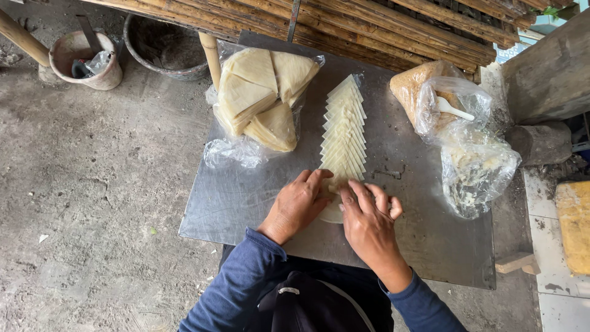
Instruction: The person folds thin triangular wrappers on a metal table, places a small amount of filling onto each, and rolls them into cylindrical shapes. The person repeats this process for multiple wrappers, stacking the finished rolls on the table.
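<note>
Head view | left hand (297,205) flat, fingers spread on near end of fanned wrapper row (344,132) | right hand (367,216) pressing same end, fingers curled | row runs away from both hands across metal tray (246,190) | bagged wrapper stacks (261,98) lie left of row.

Both forearms in blue sleeves reach forward from the body and converge. The left hand (296,206) lies palm down, fingers (316,179) pointing toward the right hand (367,216), whose bent fingers press down just beside the left fingertips.
</note>
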